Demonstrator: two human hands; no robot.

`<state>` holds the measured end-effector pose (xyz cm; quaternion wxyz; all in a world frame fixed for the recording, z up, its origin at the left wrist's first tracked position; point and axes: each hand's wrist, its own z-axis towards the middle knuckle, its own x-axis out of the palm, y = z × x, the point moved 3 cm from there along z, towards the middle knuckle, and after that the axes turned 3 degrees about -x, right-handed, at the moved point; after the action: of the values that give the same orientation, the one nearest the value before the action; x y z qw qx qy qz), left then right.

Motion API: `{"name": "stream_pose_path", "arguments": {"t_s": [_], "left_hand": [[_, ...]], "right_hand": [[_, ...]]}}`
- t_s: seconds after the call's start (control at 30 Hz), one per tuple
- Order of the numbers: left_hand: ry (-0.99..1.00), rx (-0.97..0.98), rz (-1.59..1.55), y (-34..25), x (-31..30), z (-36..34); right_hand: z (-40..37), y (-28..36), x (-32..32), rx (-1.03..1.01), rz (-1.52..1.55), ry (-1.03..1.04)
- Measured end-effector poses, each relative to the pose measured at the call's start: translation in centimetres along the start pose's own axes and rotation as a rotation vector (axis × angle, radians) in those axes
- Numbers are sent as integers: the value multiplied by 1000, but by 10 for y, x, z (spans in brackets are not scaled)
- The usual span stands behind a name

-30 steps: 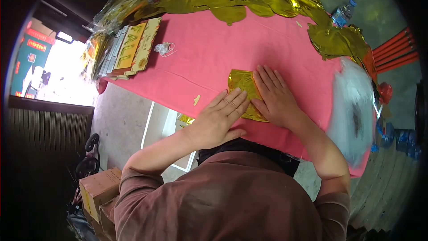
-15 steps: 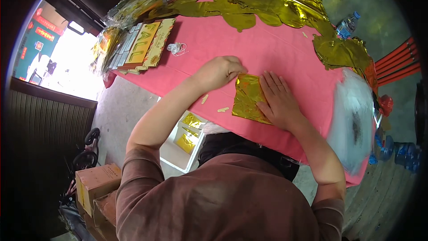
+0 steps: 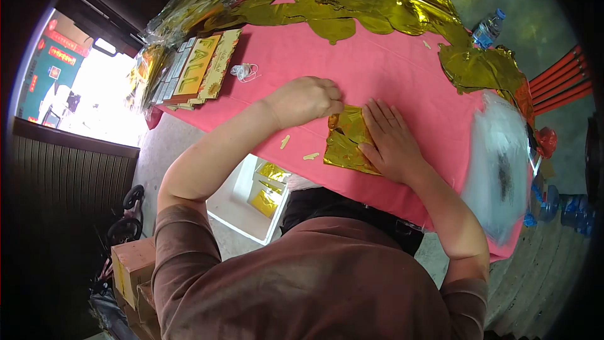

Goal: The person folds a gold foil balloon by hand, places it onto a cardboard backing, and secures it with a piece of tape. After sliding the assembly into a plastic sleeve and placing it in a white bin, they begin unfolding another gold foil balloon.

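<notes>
On the pink cloth in front of me lies a folded gold foil balloon [image 3: 345, 145], flat and roughly square, with a wrinkled, shiny surface. My left hand [image 3: 308, 97] is closed at its upper left corner, fingers curled and pinching the foil's edge; the fingertips are partly hidden. Flat over the right side of the foil rests my right hand [image 3: 393, 141], fingers stretched out and pressing it to the table. Two small pale strips, one of them a notched strip [image 3: 311, 156], lie left of the foil.
Unfolded gold foil balloons [image 3: 340, 9] stretch along the table's far edge. Printed cards [image 3: 200, 69] and clear packets lie at the left, near a coil of white string [image 3: 244, 72]. Clear plastic bags [image 3: 500, 170] cover the right edge. A white box [image 3: 242, 211] stands below, holding gold packets.
My left hand has shifted slightly down onto the foil's upper left corner, which now looks creased and lifted. The right hand stays flat on the foil. The view has shifted slightly.
</notes>
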<state>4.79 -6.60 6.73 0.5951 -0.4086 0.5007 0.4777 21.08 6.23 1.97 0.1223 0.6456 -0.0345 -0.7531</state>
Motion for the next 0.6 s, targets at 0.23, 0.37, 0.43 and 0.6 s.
{"name": "stream_pose_path", "arguments": {"t_s": [0.23, 0.37, 0.43, 0.6], "left_hand": [[56, 99, 143, -9, -7, 6], [13, 130, 134, -8, -8, 7], [-2, 126, 124, -5, -7, 4], [7, 108, 134, -1, -7, 0]], "right_hand": [[0, 0, 1, -5, 5, -11], [0, 0, -1, -3, 6, -10], [0, 0, 0, -3, 9, -13], [1, 1, -1, -12, 14, -4]]}}
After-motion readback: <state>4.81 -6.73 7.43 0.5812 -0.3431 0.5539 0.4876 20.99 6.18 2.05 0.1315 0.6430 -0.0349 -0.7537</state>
